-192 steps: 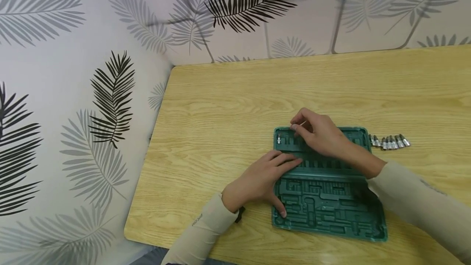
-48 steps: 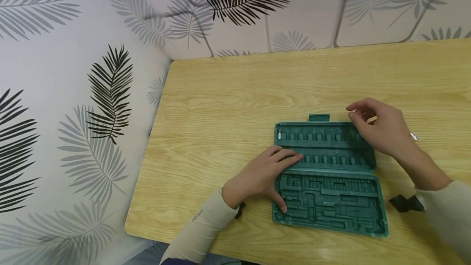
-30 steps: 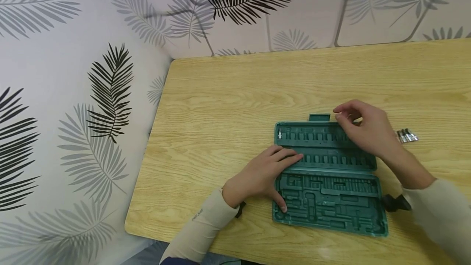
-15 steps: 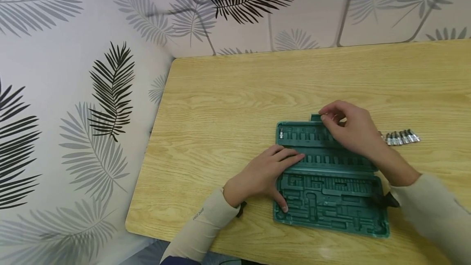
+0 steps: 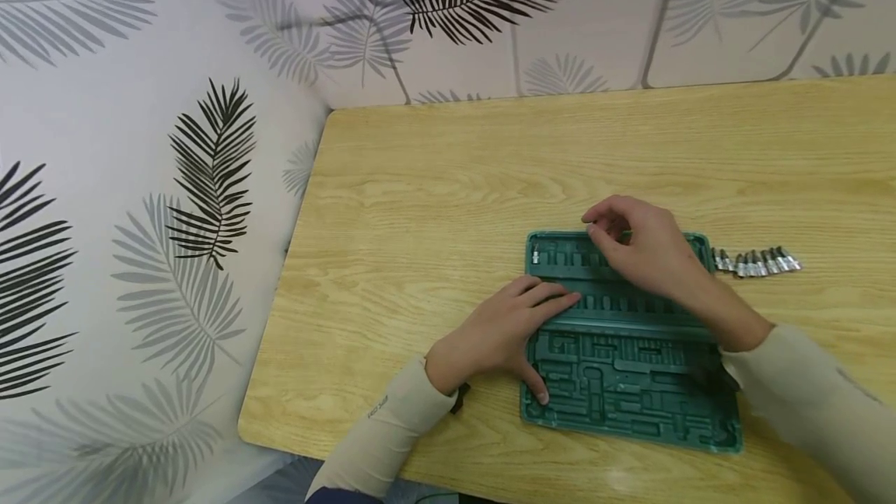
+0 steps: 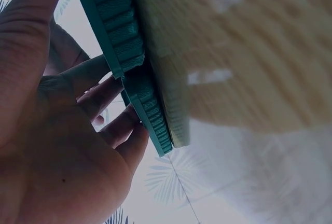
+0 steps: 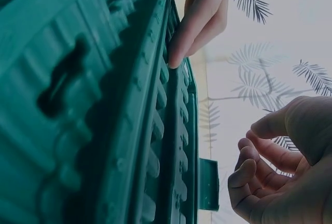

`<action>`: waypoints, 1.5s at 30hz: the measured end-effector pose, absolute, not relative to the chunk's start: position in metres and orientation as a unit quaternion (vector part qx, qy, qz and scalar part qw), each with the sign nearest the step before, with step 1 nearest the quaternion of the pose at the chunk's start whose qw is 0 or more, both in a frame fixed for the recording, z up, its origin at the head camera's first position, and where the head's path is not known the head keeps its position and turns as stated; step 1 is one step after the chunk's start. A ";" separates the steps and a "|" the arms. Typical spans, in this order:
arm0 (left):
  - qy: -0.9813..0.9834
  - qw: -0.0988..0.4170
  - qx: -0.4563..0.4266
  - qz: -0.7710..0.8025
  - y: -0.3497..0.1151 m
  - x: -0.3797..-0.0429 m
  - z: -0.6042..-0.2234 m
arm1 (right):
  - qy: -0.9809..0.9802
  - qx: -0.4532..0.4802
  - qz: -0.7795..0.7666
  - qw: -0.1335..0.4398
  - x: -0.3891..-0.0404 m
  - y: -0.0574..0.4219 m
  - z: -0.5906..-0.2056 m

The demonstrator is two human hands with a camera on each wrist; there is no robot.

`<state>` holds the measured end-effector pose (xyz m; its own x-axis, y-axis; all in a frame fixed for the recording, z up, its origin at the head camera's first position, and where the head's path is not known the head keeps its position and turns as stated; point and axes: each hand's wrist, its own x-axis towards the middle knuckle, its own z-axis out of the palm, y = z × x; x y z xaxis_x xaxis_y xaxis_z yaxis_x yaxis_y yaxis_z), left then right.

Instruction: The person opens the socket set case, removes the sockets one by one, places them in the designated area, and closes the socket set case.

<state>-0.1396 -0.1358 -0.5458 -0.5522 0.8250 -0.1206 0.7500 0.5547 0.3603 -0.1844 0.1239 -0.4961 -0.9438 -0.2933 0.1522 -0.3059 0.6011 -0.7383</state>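
Observation:
An open green plastic tool case [image 5: 616,323] lies on the table, its rows of moulded slots facing up. One small silver bit socket [image 5: 536,253] stands in the top left slot. My left hand [image 5: 500,333] rests across the case's left edge, fingers stretched over the slots and thumb at the lower tray. Above the case's top edge hovers my right hand [image 5: 640,247], fingers loosely curled. In the right wrist view the thumb and index fingertips of that hand [image 7: 282,167] come close together, and nothing shows between them. Several bit sockets [image 5: 763,262] lie in a row right of the case.
The wood-grain table [image 5: 420,239] reaches back to a wall with a leaf pattern [image 5: 560,22]. A green latch [image 7: 209,185] sticks out from the case's far edge. Dark wrist gear shows at both cuffs.
Over the last second and a half, my right hand has moved left from beside the bit sockets to above the slots, uncovering the row. My left hand has stayed in place.

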 end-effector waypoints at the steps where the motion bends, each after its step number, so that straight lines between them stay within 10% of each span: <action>1: 0.871 0.139 0.453 0.131 -0.136 -0.139 -0.542 | -0.895 0.168 0.413 0.004 -0.185 0.122 -0.495; 14: 0.867 0.108 0.462 0.149 -0.139 -0.144 -0.581 | -0.894 0.205 0.365 -0.158 -0.194 0.093 -0.496; 45: 0.869 0.117 0.460 0.138 -0.138 -0.141 -0.569 | -0.888 0.182 0.371 -0.200 -0.202 0.069 -0.508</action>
